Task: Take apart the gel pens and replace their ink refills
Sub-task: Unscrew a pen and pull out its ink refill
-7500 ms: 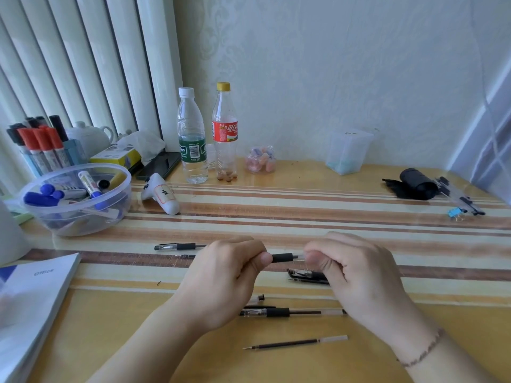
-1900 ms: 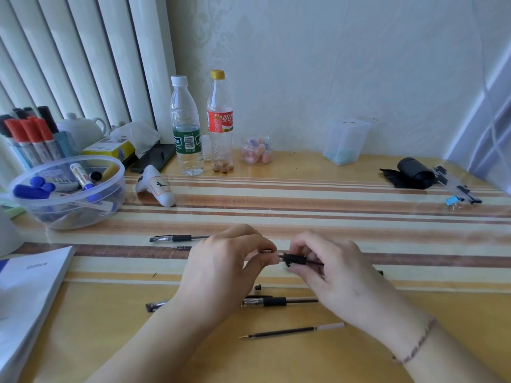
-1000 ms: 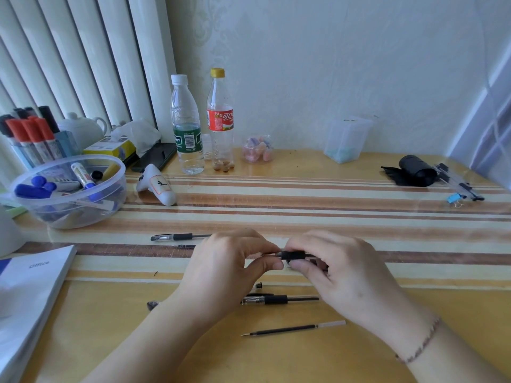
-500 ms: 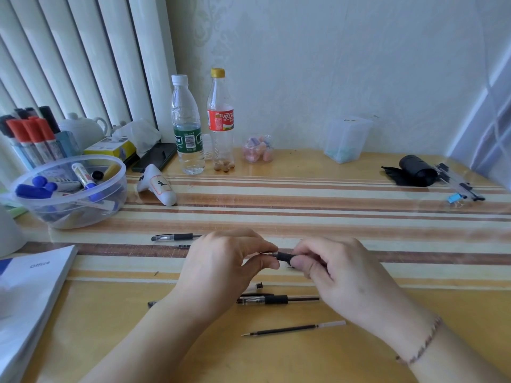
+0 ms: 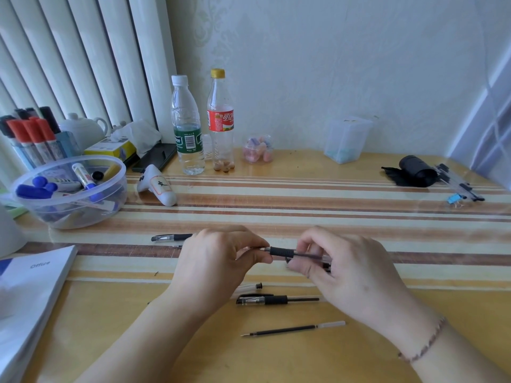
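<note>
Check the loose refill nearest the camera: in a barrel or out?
Out. The refill lies bare on the table, apart from the capped pen and both hands.

I hold a gel pen [image 5: 293, 253] level above the tabletop [image 5: 304, 194], its black rubber grip showing between my hands; my left hand [image 5: 218, 261] pinches the tip end and my right hand [image 5: 345, 266] pinches the clear barrel. Nearer me lies a second gel pen [image 5: 276, 300], capped at its left end, with a black grip. Closest to me lies a loose ink refill [image 5: 293, 328], dark with a pale right end. A third capped pen [image 5: 171, 237] lies beyond my left hand.
</note>
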{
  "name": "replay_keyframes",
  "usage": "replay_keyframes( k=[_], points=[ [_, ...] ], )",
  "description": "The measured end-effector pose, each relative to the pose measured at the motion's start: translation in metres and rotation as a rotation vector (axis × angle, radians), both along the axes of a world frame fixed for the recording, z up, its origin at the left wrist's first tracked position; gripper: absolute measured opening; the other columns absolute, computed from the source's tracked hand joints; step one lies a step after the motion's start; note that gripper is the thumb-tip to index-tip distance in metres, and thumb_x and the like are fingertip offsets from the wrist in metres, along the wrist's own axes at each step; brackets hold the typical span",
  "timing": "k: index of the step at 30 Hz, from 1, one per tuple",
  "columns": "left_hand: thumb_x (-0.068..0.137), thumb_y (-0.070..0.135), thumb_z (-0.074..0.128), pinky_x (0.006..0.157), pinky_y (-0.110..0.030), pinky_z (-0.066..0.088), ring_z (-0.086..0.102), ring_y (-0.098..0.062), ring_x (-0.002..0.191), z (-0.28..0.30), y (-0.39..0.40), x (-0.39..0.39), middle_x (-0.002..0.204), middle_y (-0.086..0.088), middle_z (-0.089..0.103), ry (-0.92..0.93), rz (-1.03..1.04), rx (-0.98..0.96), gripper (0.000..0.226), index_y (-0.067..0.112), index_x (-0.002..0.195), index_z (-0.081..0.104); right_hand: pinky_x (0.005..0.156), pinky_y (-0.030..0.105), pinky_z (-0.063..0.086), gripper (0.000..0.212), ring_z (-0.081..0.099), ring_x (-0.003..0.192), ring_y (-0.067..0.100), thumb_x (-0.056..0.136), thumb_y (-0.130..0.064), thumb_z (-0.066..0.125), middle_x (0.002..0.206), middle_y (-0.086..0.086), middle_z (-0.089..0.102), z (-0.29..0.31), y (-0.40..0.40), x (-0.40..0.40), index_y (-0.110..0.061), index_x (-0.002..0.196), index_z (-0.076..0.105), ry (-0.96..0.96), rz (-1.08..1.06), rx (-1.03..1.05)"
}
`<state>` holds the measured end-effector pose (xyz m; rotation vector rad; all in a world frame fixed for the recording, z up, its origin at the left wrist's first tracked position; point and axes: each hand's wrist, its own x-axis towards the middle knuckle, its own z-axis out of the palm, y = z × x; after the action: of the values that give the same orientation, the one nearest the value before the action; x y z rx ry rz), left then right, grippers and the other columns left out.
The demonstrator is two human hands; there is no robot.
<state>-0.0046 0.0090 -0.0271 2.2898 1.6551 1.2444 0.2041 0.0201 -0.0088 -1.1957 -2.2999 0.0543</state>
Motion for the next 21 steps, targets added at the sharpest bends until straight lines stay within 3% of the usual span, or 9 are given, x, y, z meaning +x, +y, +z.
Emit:
replay_keyframes(
  k=[3,7,9,11,14,16,18,21],
  points=[
    [0.076,0.047,0.067,0.053,-0.028,0.051,0.062,0.001,0.066,0.0,0.0,0.0,0.073,0.021,0.069,0.036,-0.022,0.064,0.019,0.03,0.074,0.075,0.041,0.025,0.044,0.024,0.05,0.045,0.003,0.087,-0.052,0.049,0.05,-0.021,0.052,-0.002,0.001,-0.001,-0.032,0.079,0.06,0.004,0.001,0.045],
    [0.085,0.044,0.06,0.044,-0.028,0.047,0.064,-0.006,0.062,0.0,0.001,0.001,0.072,0.016,0.07,0.081,-0.051,0.172,0.028,0.023,0.07,0.072,0.036,0.024,0.037,0.029,0.042,0.037,0.005,0.093,-0.042,0.042,0.041,-0.022,0.033,-0.002,0.002,-0.002,-0.031,0.077,0.063,-0.014,0.01,0.085],
    [0.087,0.043,0.059,0.043,-0.029,0.046,0.063,-0.007,0.061,0.001,0.001,0.001,0.073,0.015,0.07,0.093,-0.066,0.186,0.028,0.023,0.072,0.072,0.037,0.024,0.039,0.033,0.042,0.037,0.005,0.095,-0.043,0.036,0.041,-0.021,0.035,-0.003,0.003,-0.001,-0.031,0.077,0.062,-0.031,0.018,0.071],
    [0.088,0.045,0.057,0.046,-0.028,0.047,0.059,-0.003,0.061,0.003,0.0,0.002,0.073,0.015,0.067,0.067,-0.086,0.134,0.026,0.026,0.08,0.072,0.039,0.024,0.039,0.034,0.042,0.038,0.003,0.095,-0.044,0.032,0.042,-0.021,0.037,-0.006,0.004,0.0,-0.032,0.078,0.059,-0.019,0.024,0.037],
    [0.093,0.049,0.047,0.058,-0.014,0.039,0.053,0.0,0.069,0.006,-0.004,0.004,0.074,0.013,0.059,0.008,-0.092,-0.05,0.029,0.032,0.111,0.061,0.04,0.018,0.028,0.031,0.041,0.04,0.003,0.095,-0.047,0.036,0.042,-0.021,0.035,-0.006,0.005,0.001,-0.033,0.079,0.059,-0.003,0.006,0.032],
    [0.095,0.025,0.038,0.067,-0.014,0.035,0.05,-0.003,0.079,0.005,-0.005,0.002,0.087,0.012,0.054,-0.075,-0.153,-0.194,0.032,0.033,0.126,0.043,0.04,0.02,0.037,0.028,0.048,0.043,0.002,0.091,-0.051,0.042,0.046,-0.022,0.046,-0.005,0.006,0.001,-0.033,0.082,0.062,0.008,-0.006,0.041],
    [0.086,-0.005,0.033,0.074,-0.013,0.034,0.046,-0.001,0.086,0.003,-0.005,-0.004,0.102,0.009,0.05,-0.056,-0.161,-0.232,0.058,0.033,0.129,0.032,0.044,0.025,0.045,0.024,0.053,0.048,0.001,0.087,-0.053,0.047,0.055,-0.018,0.06,-0.003,0.007,0.003,-0.034,0.083,0.062,0.044,-0.041,0.057],
    [0.081,-0.02,0.039,0.078,-0.018,0.042,0.052,-0.002,0.092,0.002,0.003,-0.011,0.119,0.013,0.051,0.018,-0.091,-0.185,0.082,0.037,0.138,0.024,0.05,0.029,0.051,0.013,0.059,0.063,0.003,0.081,-0.045,0.062,0.07,-0.018,0.065,-0.001,0.008,0.006,-0.032,0.086,0.062,0.118,-0.092,0.099]
  ],
)
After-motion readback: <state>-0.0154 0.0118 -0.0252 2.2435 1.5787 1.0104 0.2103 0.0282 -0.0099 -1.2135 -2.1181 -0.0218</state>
